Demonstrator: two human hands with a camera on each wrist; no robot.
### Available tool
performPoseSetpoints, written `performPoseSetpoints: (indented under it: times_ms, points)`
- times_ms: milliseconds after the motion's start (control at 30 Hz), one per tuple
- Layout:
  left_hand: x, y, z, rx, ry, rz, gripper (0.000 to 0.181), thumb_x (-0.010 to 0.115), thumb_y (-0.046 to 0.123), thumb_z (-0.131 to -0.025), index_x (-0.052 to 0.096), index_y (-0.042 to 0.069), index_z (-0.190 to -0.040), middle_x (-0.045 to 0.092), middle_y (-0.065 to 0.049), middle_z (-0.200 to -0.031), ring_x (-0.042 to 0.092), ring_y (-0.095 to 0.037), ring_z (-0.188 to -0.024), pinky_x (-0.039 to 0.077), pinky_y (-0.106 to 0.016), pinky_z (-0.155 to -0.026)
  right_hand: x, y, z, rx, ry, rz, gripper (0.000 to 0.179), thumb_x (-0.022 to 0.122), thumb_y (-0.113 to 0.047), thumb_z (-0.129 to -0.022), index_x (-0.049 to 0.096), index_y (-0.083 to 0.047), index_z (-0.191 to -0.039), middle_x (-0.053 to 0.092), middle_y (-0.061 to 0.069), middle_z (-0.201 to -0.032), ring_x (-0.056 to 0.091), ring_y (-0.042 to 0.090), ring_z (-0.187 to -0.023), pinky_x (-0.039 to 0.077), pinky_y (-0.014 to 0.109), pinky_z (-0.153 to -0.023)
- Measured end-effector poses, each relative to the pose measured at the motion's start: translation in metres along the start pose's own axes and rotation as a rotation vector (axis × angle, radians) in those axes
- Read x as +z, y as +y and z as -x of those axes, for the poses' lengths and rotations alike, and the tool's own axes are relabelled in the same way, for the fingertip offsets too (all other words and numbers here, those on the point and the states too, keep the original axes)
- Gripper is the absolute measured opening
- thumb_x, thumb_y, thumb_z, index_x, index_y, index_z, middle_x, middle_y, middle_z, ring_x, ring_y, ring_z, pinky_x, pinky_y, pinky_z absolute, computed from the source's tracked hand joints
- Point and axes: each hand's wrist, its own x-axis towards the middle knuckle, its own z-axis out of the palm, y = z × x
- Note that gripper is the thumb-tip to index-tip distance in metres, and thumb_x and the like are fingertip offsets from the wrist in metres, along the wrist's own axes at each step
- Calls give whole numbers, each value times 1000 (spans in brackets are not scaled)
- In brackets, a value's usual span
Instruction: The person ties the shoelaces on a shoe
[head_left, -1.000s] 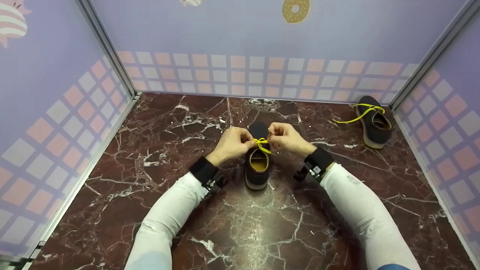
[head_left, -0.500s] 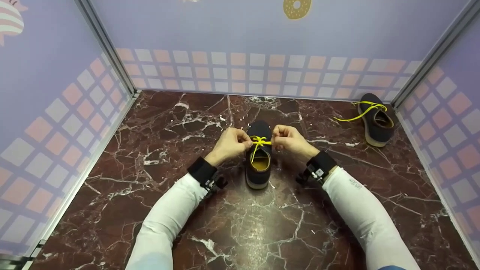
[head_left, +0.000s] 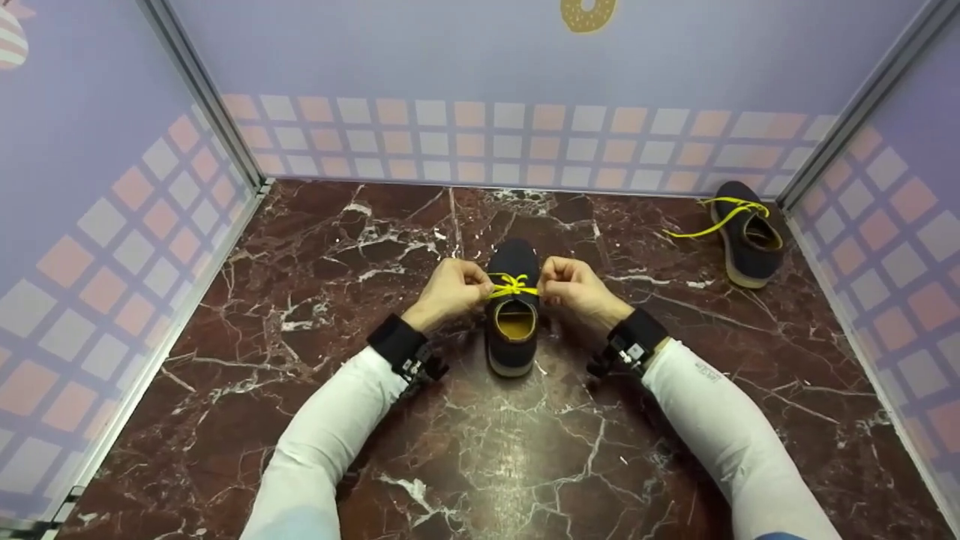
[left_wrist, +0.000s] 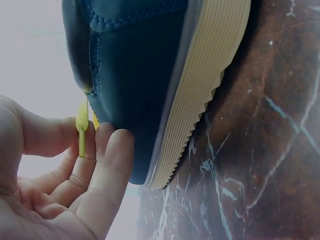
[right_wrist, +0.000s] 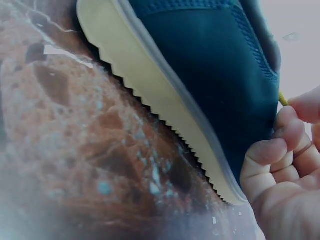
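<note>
A dark shoe with a tan inside stands on the floor, toe pointing away. Its yellow shoelace is looped in a bow across the throat. From the left, my left hand pinches one part of the lace between thumb and fingers; in the left wrist view a lace end hangs beneath the thumb tip, and other fingertips touch the shoe's side. On the opposite side my right hand pinches the lace too. Only a short bit of lace shows at its thumb in the right wrist view.
A second dark shoe with a yellow lace trailing leftward stands in the far right corner. Patterned panels enclose the back and both sides of the dark red marbled floor.
Both hands have drawn slightly apart, from close over the knot to either side of the shoe. The lace between them is stretched sideways. A strand that hung over the shoe opening no longer shows there.
</note>
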Motion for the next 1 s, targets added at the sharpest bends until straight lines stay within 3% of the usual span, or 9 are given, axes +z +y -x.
performPoseSetpoints:
  times_ms: [200,267,333,400,500,600,700,833,1000]
  points:
    - [1,4,6,7,41,-22,12,76,10,-93,85,3,-94,75,2,-75,67,-12,-62,54,-19,-60,10,-5,2,34,70,65,30,57,13,-90,50,-14,-80,61,-6,-71,56,8,-62,43,21,-58]
    - [6,4,9,31,93,-7,15,77,15,-96,85,4,-101,81,-3,-86,72,-15,-71,58,-24,-70,16,-10,5,35,120,136,27,61,11,-91,52,-13,-80,60,-7,-70,56,7,-60,44,20,-57]
    - [18,-12,3,62,184,36,24,75,23,-101,85,4,-113,85,-6,-101,75,-12,-83,60,-25,-81,24,-17,10,35,196,228,18,65,6,-93,58,-9,-85,62,-6,-73,58,8,-62,46,19,-58]
    - [28,-21,1,18,218,117,38,68,29,-109,78,1,-133,83,-14,-130,79,-22,-115,61,-34,-104,32,-23,16,35,266,300,3,67,-1,-98,66,-3,-99,69,-2,-86,63,14,-72,49,20,-64]
    - [44,-34,-3,-72,252,256,54,53,43,-118,71,-2,-143,73,-17,-149,67,-27,-142,52,-37,-121,44,-27,25,84,344,325,33,63,-14,-109,65,3,-136,74,16,-124,69,29,-104,55,28,-87]
    - [49,-10,13,-189,188,402,69,40,52,-120,59,-3,-158,54,-19,-171,44,-34,-165,35,-45,-138,53,-27,32,184,343,230,57,52,-25,-116,45,2,-166,55,29,-164,59,41,-145,52,45,-119]
    - [52,17,31,-271,154,491,78,34,55,-120,38,-3,-171,33,-20,-184,24,-36,-176,20,-49,-145,61,-24,37,263,330,150,70,47,-34,-119,27,1,-176,31,27,-182,33,42,-170,30,54,-141]
    - [55,36,43,-312,164,511,76,34,52,-121,33,-3,-173,30,-19,-185,23,-35,-176,17,-48,-146,69,-21,41,309,307,94,78,43,-39,-120,13,3,-178,7,22,-190,9,38,-179,13,53,-146]
    - [61,38,42,-302,148,548,69,35,42,-123,31,-3,-174,27,-20,-186,22,-35,-177,17,-49,-146,74,-17,42,333,278,37,80,42,-38,-120,6,4,-178,3,22,-190,5,37,-179,11,53,-146]
